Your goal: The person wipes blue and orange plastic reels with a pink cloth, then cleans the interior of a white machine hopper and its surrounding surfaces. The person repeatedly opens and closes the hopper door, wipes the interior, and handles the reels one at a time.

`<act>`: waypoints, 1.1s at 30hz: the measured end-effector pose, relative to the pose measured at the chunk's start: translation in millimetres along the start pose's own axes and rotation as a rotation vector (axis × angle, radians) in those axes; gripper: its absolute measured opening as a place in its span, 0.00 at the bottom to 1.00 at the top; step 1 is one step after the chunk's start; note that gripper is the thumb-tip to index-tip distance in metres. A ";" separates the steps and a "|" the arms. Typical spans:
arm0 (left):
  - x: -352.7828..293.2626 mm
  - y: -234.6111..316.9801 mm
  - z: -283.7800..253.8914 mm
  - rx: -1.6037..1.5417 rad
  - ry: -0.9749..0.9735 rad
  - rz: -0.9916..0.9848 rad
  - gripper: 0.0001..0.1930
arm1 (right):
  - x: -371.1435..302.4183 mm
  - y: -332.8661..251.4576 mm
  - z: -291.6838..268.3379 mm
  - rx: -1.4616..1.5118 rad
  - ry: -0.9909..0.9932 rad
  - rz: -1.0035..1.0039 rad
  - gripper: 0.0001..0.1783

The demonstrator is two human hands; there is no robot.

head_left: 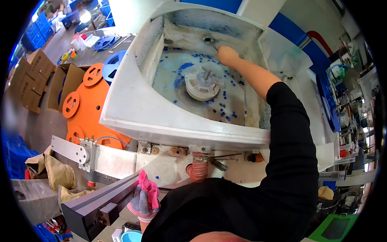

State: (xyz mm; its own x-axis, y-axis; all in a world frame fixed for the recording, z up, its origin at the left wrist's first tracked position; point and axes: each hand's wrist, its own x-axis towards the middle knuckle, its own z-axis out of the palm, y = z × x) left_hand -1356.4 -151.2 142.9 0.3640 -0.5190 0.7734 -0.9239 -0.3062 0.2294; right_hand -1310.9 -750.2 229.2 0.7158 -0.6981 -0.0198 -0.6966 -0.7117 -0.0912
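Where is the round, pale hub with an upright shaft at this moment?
In the head view, the round, pale hub sits around the middle of the white tub, among blue bits, below and left of the right hand.

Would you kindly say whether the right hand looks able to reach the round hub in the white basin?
Probably yes: the right hand is inside the open white basin, with only small blue bits around the round hub.

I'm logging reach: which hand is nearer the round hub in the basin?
Right. The right hand is inside the basin, beyond the hub; the left hand is outside, on the near side.
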 end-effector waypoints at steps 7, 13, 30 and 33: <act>-0.6 0.7 3.4 0.008 0.048 -0.023 0.28 | 2.7 -22.6 24.6 1.231 -0.225 0.410 0.08; -43.0 -10.2 4.5 -0.262 -0.138 -0.251 0.26 | 27.9 11.0 38.6 0.910 -0.104 -0.012 0.08; 11.6 -2.8 -6.2 -0.159 -0.074 0.018 0.22 | 3.3 -57.1 -3.6 -0.717 -0.019 -0.141 0.09; 3.2 -1.7 -10.8 -0.254 -0.143 -0.081 0.22 | 13.2 -45.4 -9.4 -0.421 -0.016 -0.122 0.10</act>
State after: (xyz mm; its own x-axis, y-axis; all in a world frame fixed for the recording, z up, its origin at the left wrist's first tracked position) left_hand -1355.0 -143.7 151.3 0.4336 -0.6140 0.6595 -0.8846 -0.1507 0.4413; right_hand -1270.3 -727.8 242.4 0.7925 -0.6078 -0.0497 -0.5639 -0.7614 0.3198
